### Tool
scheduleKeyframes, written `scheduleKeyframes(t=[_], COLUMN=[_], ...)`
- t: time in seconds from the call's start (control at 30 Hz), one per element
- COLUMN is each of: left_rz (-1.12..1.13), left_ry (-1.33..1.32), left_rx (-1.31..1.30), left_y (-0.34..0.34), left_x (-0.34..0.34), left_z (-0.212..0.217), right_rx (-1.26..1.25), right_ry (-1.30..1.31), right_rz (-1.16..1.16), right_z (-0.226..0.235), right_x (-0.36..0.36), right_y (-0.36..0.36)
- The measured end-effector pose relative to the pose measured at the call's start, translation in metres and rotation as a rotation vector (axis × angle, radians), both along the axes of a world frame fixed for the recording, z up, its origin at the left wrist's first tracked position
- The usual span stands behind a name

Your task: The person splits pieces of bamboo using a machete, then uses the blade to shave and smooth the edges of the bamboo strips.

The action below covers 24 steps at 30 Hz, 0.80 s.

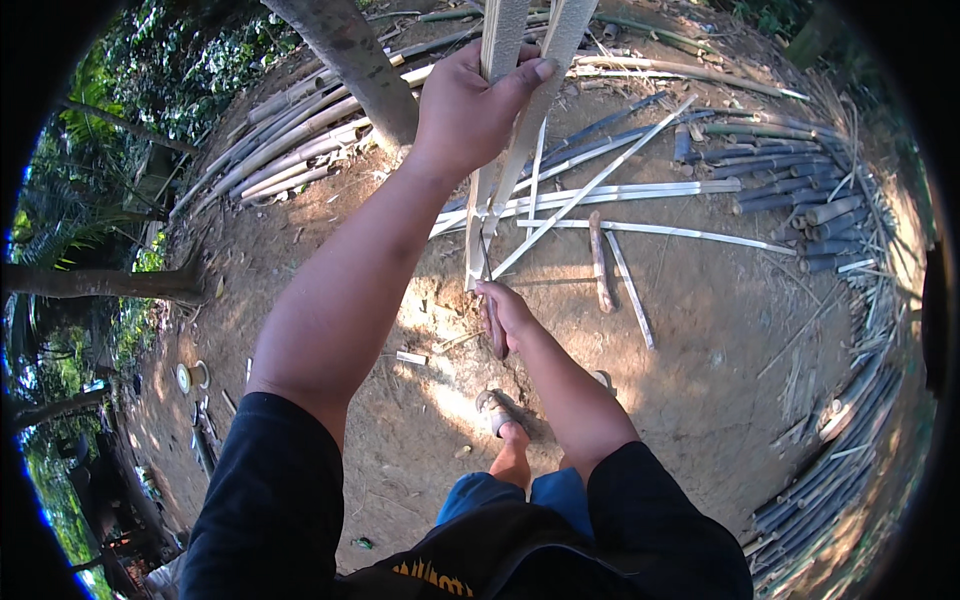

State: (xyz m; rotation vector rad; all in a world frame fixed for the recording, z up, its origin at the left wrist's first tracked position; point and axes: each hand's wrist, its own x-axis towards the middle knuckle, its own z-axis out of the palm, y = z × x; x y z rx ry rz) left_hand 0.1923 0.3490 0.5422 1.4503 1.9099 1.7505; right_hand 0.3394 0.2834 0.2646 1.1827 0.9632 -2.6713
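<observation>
The left hand (470,110) is reaching up toward twelve o'clock, its fingers (530,72) wrapping tightly around the upper part of a pale split bamboo pole (505,170) that is standing nearly upright from the dirt ground (700,350). The pole is parting into two long strips above the hand, and its foot is resting on the ground just above the right hand (503,308), near the centre of the view. The right hand is closing around the brown handle of a tool (495,335) held low against the pole's base; how the blade is sitting cannot be told. At six o'clock a foot in a sandal (497,412) is standing on the ground. Beyond the pole, toward one and two o'clock, loose bamboo slats (620,195) are lying crossed over each other, and a short wooden stick (598,262) is lying beside them. Greyish bamboo poles (800,200) are lying stacked at three o'clock, with more at eleven o'clock beside a tree trunk (365,70).
</observation>
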Motion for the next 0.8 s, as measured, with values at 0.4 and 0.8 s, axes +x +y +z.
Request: scheduleKeyframes(t=[0.4, 0.8], left_rz=[-0.156, -0.066], left_ry=[0.117, 0.15], left_rx=[0.152, 0.139], left_y=[0.029, 0.073], left_x=[0.103, 0.124], left_z=[-0.028, -0.046], right_rx=[0.413, 0.956], right_ry=[-0.312, -0.657], right_rz=[0.172, 0.391], right_z=[-0.01, -0.009], right_x=[0.051, 0.071], right_y=[0.014, 0.05])
